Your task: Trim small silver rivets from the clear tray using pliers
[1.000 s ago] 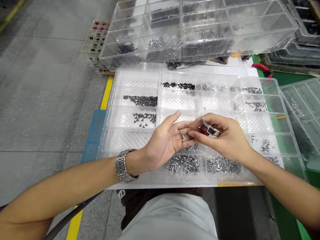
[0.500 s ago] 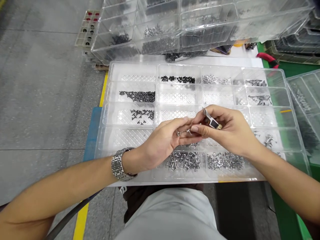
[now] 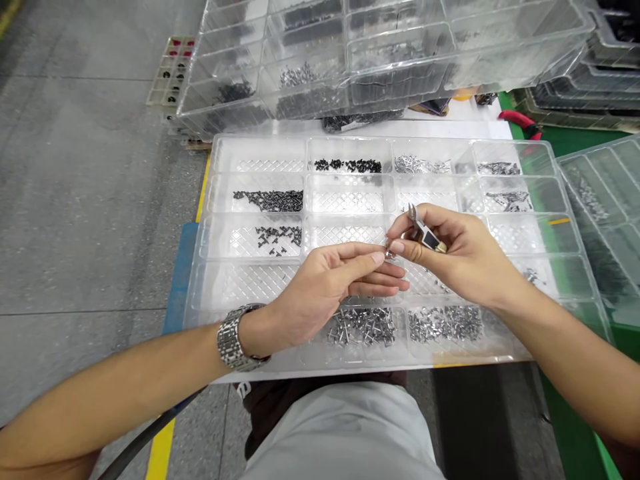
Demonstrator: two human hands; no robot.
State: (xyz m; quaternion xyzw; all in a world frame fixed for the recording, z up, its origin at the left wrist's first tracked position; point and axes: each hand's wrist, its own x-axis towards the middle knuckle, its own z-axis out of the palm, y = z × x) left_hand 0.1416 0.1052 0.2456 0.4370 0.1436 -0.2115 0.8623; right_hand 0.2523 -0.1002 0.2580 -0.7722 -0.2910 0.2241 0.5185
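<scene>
while the left hand [image 3: 330, 280] reaches out over the middle of the clear tray [image 3: 206, 230], the right hand [image 3: 455, 257] meets it fingertip to fingertip, with a small silver piece [image 3: 389, 254] between them. right grip: thumb and index closed in around the piece, small nippers [image 3: 426, 235] tucked across the same hand, tips pointing up and away from the piece. my read: held like that to leave the fingertips free for fine handling. left grip: thumb laid along the index, other fingers out nearly straight; can't tell if it pinches the piece too. both hands are over the bins, probably so a dropped part lands in the tray

piece itself: shiny bare metal, tiny, mostly covered by fingertips, so exact shape unclear. loose silver parts [image 3: 361, 327] lie heaped in the front bins, thin shanks pointing every way. black parts [image 3: 276, 200] sit in the left column, walled off from the silver, looks split by kind. tray lies flat on the white tabletop [image 3: 473, 125], front edge near the body, presumably for reach
</scene>
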